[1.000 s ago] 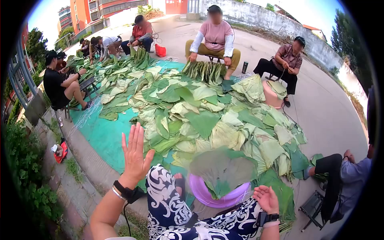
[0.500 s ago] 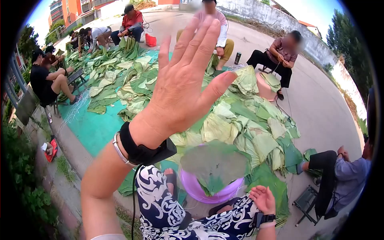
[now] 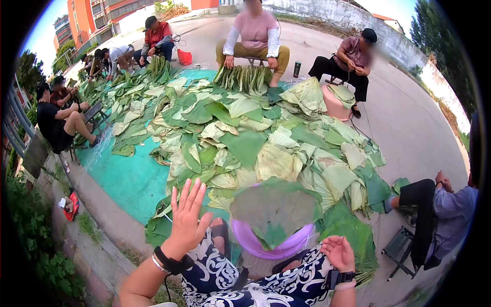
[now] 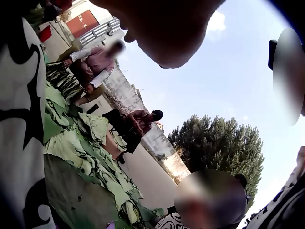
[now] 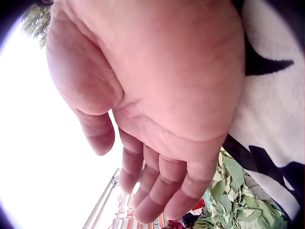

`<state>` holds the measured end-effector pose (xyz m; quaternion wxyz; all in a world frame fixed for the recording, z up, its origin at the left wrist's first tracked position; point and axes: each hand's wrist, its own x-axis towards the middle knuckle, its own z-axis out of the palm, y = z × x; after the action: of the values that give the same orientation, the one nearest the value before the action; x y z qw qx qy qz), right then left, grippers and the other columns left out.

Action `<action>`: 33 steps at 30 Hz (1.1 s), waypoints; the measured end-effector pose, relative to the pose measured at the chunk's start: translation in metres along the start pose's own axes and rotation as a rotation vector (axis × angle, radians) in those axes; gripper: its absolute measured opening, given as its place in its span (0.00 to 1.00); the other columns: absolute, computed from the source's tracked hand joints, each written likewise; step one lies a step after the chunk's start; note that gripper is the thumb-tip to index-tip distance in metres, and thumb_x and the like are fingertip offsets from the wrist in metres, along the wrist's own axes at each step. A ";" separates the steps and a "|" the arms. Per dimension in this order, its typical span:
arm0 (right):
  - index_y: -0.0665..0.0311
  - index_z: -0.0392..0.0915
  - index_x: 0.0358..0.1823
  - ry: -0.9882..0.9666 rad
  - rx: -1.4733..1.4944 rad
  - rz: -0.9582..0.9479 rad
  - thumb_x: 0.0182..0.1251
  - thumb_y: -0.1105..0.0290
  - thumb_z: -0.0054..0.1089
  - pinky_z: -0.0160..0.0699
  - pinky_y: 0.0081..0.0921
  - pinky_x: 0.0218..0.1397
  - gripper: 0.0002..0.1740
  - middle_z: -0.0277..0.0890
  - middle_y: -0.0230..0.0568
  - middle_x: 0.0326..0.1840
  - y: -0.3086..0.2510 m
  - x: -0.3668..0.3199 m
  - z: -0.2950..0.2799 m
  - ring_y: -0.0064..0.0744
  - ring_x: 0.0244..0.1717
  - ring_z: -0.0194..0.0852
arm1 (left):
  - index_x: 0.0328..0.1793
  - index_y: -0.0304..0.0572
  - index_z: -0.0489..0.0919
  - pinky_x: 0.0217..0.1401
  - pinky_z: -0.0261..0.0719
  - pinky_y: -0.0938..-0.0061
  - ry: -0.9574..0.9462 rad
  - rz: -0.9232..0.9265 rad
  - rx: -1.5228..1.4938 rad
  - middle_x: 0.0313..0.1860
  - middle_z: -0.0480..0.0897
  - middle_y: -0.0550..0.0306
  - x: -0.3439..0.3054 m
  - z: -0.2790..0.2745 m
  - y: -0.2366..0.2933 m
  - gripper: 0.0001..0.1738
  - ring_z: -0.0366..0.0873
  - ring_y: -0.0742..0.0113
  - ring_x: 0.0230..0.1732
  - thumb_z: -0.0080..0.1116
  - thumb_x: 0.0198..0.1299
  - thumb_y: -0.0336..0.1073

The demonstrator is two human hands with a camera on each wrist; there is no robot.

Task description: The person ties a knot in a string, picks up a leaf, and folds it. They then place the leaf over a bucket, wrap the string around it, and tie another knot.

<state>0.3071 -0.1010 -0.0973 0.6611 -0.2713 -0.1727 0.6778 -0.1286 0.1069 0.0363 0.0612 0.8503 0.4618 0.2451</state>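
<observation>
My left hand [image 3: 188, 221] is raised above my left knee, fingers straight and spread, holding nothing. Palm up by my right thigh, my right hand [image 3: 339, 254] has loosely bent fingers; the right wrist view shows its bare palm [image 5: 162, 90]. Between my knees stands a purple tub [image 3: 271, 250] with a large green leaf [image 3: 276, 210] lying over it. A broad heap of big flat leaves [image 3: 245, 148] spreads in front of me, some green, some pale and dry. More green leaves [image 3: 348, 235] lie beyond my right hand.
A green sheet [image 3: 120, 171] lies under the heap. Several people sit around it, one in pink [image 3: 254, 36] with a row of folded leaves [image 3: 243, 79]. A pink tub [image 3: 335, 105] stands at the far right. A folding stool [image 3: 401, 248] and a seated person [image 3: 450, 220] are on my right.
My left hand rose close to the head camera half a second ago, covering part of the heap, and has come back down over my knee. The right hand stays by the thigh.
</observation>
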 end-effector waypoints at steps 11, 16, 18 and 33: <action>0.74 0.72 0.59 0.004 -0.026 0.028 0.78 0.53 0.40 0.66 0.50 0.69 0.28 0.74 0.61 0.60 -0.001 0.008 0.014 0.54 0.62 0.72 | 0.76 0.38 0.60 0.79 0.35 0.46 -0.054 -0.158 -0.012 0.77 0.60 0.45 -0.044 0.003 -0.023 0.34 0.49 0.48 0.80 0.49 0.66 0.42; 0.73 0.72 0.59 0.010 -0.015 0.007 0.78 0.53 0.41 0.68 0.50 0.68 0.28 0.74 0.62 0.59 0.003 0.008 0.011 0.55 0.60 0.74 | 0.76 0.39 0.61 0.79 0.36 0.46 -0.062 -0.071 0.071 0.77 0.59 0.44 -0.059 0.027 -0.031 0.35 0.50 0.48 0.80 0.51 0.65 0.45; 0.73 0.72 0.59 0.008 -0.037 0.006 0.78 0.53 0.42 0.69 0.50 0.67 0.28 0.75 0.61 0.58 0.002 0.005 0.015 0.54 0.60 0.74 | 0.76 0.38 0.61 0.79 0.37 0.46 -0.059 -0.040 0.108 0.78 0.59 0.45 -0.057 0.035 -0.033 0.36 0.51 0.50 0.79 0.52 0.64 0.45; 0.73 0.72 0.59 0.047 -0.010 0.022 0.78 0.52 0.42 0.68 0.50 0.68 0.28 0.74 0.61 0.59 0.002 0.006 0.021 0.54 0.59 0.74 | 0.75 0.39 0.62 0.80 0.38 0.48 -0.037 -0.006 0.092 0.77 0.61 0.46 -0.048 0.056 -0.033 0.36 0.52 0.52 0.79 0.53 0.63 0.46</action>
<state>0.2934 -0.0930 -0.0827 0.6560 -0.2924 -0.1575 0.6777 -0.1489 0.0932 -0.0411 0.0314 0.8553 0.4737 0.2076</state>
